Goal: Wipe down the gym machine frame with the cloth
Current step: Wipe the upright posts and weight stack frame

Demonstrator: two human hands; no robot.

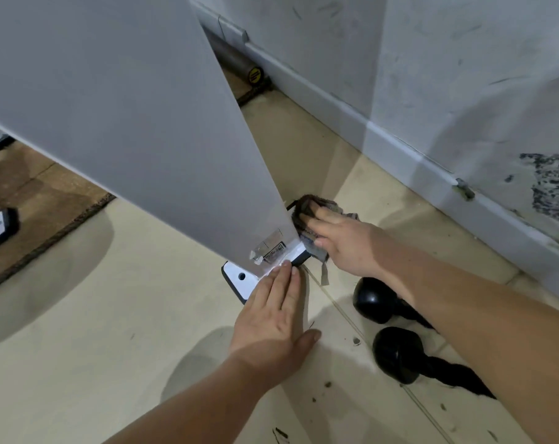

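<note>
Gym machine frame: big pale grey panel, fills the upper left and tapers to centre frame. Scuffed white wall runs down the right, paint flaking at the far right edge. Beige tiled floor, with grit lower right.

Right hand, centre: fingers stretched out flat over the cloth, pressing it to the frame's right edge just above the foot. The cloth is dark and bunched, with a strip hanging below the thumb.

Left hand, below centre: flat, fingers straight and together, tips on the white base plate.

Two black dumbbells lie on the floor, lower right, under the right forearm.

Small sticker at the frame's bottom corner (print too small to read). Yellow label on a dark cylinder at top centre, also illegible.
</note>
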